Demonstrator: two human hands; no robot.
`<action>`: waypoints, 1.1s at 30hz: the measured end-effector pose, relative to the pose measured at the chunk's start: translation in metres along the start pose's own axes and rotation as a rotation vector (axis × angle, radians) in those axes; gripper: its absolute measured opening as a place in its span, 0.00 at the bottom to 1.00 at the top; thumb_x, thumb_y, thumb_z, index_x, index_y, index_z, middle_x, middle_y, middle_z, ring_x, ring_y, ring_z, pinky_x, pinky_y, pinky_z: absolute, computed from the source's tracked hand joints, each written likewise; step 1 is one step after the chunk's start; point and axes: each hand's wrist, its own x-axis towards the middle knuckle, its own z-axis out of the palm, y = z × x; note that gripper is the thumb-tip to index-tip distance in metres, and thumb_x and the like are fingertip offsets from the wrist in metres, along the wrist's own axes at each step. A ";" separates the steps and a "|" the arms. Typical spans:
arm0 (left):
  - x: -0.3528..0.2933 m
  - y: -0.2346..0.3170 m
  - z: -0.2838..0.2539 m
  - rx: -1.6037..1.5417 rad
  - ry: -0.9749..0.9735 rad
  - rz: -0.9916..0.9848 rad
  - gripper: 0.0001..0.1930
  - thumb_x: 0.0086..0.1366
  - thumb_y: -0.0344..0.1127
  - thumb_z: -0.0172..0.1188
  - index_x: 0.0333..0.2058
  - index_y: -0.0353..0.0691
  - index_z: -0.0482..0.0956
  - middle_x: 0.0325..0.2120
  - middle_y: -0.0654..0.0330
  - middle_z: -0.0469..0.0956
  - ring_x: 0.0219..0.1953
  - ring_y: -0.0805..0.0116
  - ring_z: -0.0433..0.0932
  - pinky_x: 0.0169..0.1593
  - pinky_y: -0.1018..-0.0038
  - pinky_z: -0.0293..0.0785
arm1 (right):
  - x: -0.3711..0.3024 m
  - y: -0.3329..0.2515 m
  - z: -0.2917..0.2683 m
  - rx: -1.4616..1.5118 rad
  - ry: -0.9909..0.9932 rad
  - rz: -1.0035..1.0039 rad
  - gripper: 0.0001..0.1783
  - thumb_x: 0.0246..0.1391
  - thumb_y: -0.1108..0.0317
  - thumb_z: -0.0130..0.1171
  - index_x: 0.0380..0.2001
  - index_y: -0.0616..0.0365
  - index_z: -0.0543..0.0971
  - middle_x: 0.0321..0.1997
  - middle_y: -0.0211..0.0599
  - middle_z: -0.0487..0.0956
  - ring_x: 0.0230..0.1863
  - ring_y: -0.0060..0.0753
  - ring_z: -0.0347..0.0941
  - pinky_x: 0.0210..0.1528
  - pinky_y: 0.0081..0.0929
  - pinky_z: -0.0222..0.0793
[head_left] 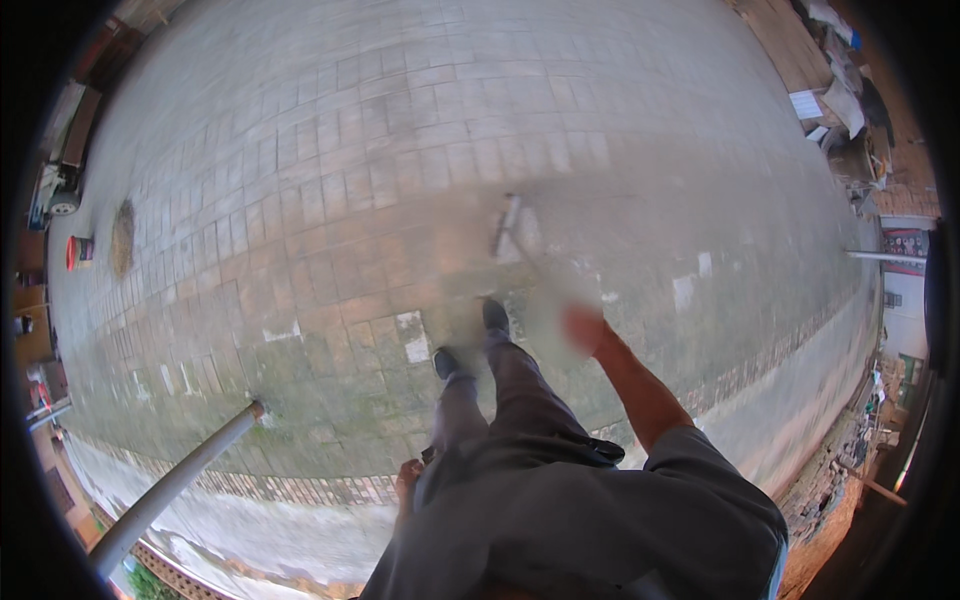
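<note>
My right hand (582,328) is stretched out ahead of me and smeared by motion. It is closed on a stick-like tool (508,226) with a thin handle and a short pale and dark bar for a head. The head is low over the paving, ahead of my feet; blur hides whether it touches the ground and most of the handle near the hand. Beside my left hip hangs my left hand (408,478), small in view, its fingers curled in with nothing visible in them.
I stand on worn, mossy paving (330,220). A pole (185,480) rises at the lower left. Far left are a red bucket (79,252), a brown heap (123,240) and a vehicle wheel (63,204). Piled boards and clutter (840,105) line the far right; rubble (825,500) lies nearer.
</note>
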 end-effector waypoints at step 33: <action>-0.002 0.077 0.001 -0.051 -0.105 -0.174 0.19 0.59 0.48 0.53 0.48 0.50 0.73 0.38 0.57 0.78 0.41 0.68 0.76 0.45 0.71 0.68 | 0.043 -0.065 0.083 -0.971 0.439 -0.206 0.05 0.54 0.66 0.51 0.26 0.52 0.72 0.22 0.25 0.68 0.22 0.20 0.64 0.22 0.20 0.63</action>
